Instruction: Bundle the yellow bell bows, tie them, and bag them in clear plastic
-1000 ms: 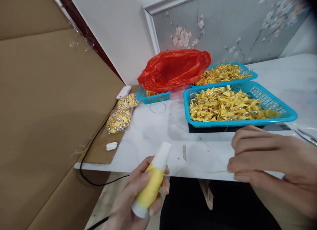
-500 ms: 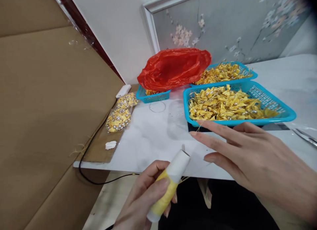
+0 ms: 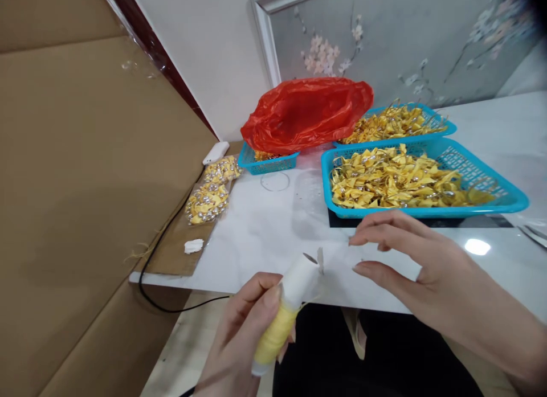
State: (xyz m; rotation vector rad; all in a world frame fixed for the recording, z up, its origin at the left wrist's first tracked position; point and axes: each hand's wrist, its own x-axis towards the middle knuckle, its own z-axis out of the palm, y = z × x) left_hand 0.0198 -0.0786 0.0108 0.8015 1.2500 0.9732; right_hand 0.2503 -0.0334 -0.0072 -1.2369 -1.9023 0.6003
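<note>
My left hand point(image 3: 243, 334) is wrapped round a spool of yellow thread point(image 3: 277, 333), whose white cone end tilts up toward the right. A short loose thread end shows beside the spool. My right hand point(image 3: 421, 271) hovers over the table's front part, its thumb and fingers apart and nothing visible between them. Behind it stands a blue basket point(image 3: 427, 211) filled with yellow ribbon pieces with silvery beads.
A second blue basket point(image 3: 450, 129) of yellow pieces and a red plastic bag point(image 3: 307, 115) over a small blue basket point(image 3: 270, 165) stand behind. Bagged beaded pieces point(image 3: 208, 203) lie on cardboard point(image 3: 173, 254) at left. A metal tool point(image 3: 534, 236) lies at the right edge.
My right hand has drawn back from the basket's front rim, and its fingers have curled more. The spool has shifted slightly left in my left hand. The view has moved a little.
</note>
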